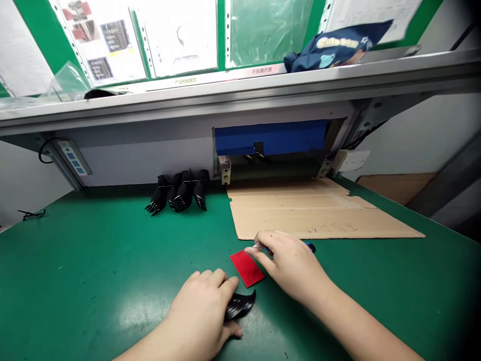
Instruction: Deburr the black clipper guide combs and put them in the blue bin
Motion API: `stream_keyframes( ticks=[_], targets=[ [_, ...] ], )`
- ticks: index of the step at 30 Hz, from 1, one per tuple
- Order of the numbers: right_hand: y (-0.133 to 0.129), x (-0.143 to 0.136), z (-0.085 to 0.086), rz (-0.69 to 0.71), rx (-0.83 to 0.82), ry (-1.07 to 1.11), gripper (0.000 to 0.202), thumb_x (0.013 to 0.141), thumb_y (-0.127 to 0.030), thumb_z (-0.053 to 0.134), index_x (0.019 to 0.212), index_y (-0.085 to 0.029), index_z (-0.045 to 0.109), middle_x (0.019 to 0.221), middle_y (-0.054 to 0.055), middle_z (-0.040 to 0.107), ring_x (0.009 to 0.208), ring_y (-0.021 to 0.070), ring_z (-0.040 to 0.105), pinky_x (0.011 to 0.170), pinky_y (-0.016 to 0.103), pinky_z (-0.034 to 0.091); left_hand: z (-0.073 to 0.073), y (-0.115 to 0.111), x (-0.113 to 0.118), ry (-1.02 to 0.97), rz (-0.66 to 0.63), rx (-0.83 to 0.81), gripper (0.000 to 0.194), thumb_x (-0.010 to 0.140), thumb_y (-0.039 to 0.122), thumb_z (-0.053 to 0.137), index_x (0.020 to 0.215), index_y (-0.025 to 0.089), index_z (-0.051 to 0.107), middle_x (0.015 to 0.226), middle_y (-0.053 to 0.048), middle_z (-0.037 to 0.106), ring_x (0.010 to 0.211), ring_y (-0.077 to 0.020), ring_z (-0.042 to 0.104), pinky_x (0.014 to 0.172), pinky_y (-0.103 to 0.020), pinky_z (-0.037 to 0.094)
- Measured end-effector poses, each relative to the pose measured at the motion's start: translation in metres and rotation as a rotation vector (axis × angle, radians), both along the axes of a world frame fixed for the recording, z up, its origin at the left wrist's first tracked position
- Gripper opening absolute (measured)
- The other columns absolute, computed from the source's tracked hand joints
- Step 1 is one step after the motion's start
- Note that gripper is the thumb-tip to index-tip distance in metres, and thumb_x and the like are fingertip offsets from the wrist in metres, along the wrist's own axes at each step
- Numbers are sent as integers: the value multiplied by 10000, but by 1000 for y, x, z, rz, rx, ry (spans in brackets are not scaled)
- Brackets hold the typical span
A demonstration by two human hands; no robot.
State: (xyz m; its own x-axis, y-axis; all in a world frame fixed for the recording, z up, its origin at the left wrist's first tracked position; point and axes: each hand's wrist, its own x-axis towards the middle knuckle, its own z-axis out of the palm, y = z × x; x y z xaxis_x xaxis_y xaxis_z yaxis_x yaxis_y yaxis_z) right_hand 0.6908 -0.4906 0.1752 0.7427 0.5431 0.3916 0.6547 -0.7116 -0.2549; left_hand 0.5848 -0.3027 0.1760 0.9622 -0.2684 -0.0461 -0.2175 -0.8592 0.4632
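Note:
My left hand (205,311) is closed around a glossy black curved plastic piece (240,305), whose pointed tip sticks out to the right. The rest of that piece is hidden by my fingers. My right hand (287,263) grips a utility knife (310,247) with a blue and black handle; most of its body is covered by the hand. The knife's pale metallic front end shows at my fingertips, close to the upper edge of a red rectangular pad (247,268). This pad lies flat on the green table between my two hands.
Several bundles of black plastic pieces (182,190) lie at the back of the green table (112,260). A flat cardboard sheet (300,215) lies before a blue-flapped opening (270,138). Above runs a metal-edged shelf (180,108); a power strip (75,158) hangs at left.

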Motion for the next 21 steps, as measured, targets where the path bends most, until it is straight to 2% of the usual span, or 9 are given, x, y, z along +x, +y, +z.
stream_keyframes(
  ticks=[1,3,5,7,9,11,14,17,21],
  targets=[
    [0,-1,0,19,14,-1,170,930,-337,538,827,-202,538,826,24,608,795,207,557,712,329,410,0,-2,2,-15,-23,52,433,693,278,772,1103,223,646,1013,-108,620,936,-329,539,840,-427,373],
    [1,-3,-1,75,74,9,201,956,-403,503,993,-211,550,960,39,610,901,211,555,792,349,430,1,0,4,-27,-26,-44,340,707,237,756,1038,235,676,964,-83,639,921,-299,549,838,-396,381],
    [3,-8,-4,138,217,55,345,984,-520,392,1095,-222,526,1037,51,592,954,210,547,829,354,444,4,8,2,-9,61,-362,235,767,254,700,1000,243,675,950,-45,646,896,-239,558,817,-328,397],
    [7,-16,-8,200,398,134,509,961,-648,278,1147,-230,500,1064,60,576,957,213,547,822,345,462,4,16,-2,36,199,-698,172,854,346,599,943,207,650,886,-31,642,829,-196,561,770,-278,414],
    [13,-24,-10,240,517,202,587,923,-716,241,1143,-235,494,1040,60,570,922,214,553,792,332,473,-1,21,-5,44,293,-834,258,892,417,528,853,176,612,780,-25,616,749,-177,543,726,-261,412],
    [19,-31,-12,251,547,218,574,916,-719,270,1098,-228,506,991,58,567,880,214,552,768,331,469,-9,23,-6,6,297,-785,272,894,421,526,813,172,603,747,-22,604,732,-174,533,711,-254,398],
    [26,-34,-15,212,511,188,465,946,-640,358,1034,-213,519,958,58,567,859,216,545,756,336,452,-15,25,-6,-81,284,-629,255,917,395,496,846,191,631,824,-33,633,791,-187,553,736,-261,388],
    [28,-30,-19,156,471,195,338,970,-528,420,1026,-209,515,947,50,581,848,205,553,749,323,449,-9,31,-5,-116,313,-498,234,917,402,497,893,212,631,880,-37,638,829,-197,557,751,-275,384],
    [29,-26,-22,107,430,209,204,969,-413,459,1019,-222,514,928,26,591,835,189,561,731,308,446,-2,36,-9,0,298,-277,194,823,422,633,876,236,641,818,-24,636,810,-223,543,709,-287,354]
  ],
)
